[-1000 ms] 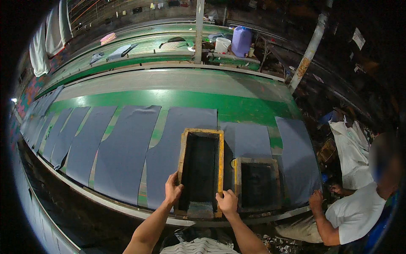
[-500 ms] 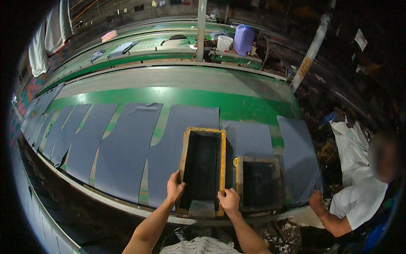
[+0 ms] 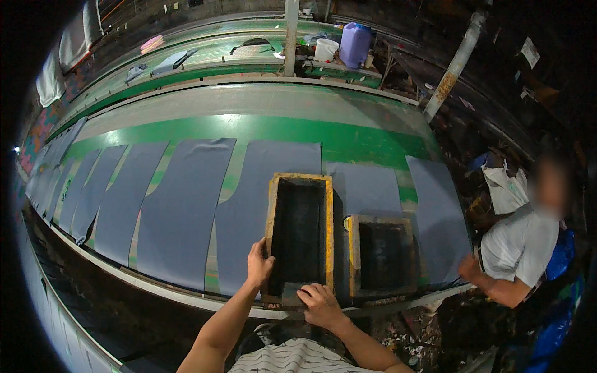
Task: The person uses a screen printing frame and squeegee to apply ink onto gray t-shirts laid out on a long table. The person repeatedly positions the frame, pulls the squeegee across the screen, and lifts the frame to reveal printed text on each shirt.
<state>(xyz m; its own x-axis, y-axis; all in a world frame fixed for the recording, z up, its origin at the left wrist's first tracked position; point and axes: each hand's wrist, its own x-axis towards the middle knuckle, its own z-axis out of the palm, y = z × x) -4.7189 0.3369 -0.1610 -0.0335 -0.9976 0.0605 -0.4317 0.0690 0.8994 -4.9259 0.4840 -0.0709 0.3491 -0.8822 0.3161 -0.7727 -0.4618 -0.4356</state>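
A long printing screen [image 3: 330, 236] with a wooden, yellow-edged frame and a dark inside lies on the grey-blue fabric panels. My left hand [image 3: 260, 264] is closed round the left side of its frame, towards the near end. At the near end of the screen is a flat grey squeegee [image 3: 290, 294]. My right hand [image 3: 321, 306] has its fingers curled over the right part of the squeegee; their tips are partly hidden. Just to the right lies a smaller printing screen [image 3: 355, 255], which neither hand touches.
Several cut fabric panels [image 3: 177, 217] run leftward along the green table [image 3: 373, 146]. A person [image 3: 519, 248] in a white top stands at the right end, one hand by the last panel. Behind are a metal post [image 3: 290, 40], a purple jerrycan [image 3: 355, 46] and a white bucket [image 3: 326, 50].
My right hand has left the screen's right edge and moved left onto the squeegee. My left hand stays on the frame. The person at right has shifted and stands more upright.
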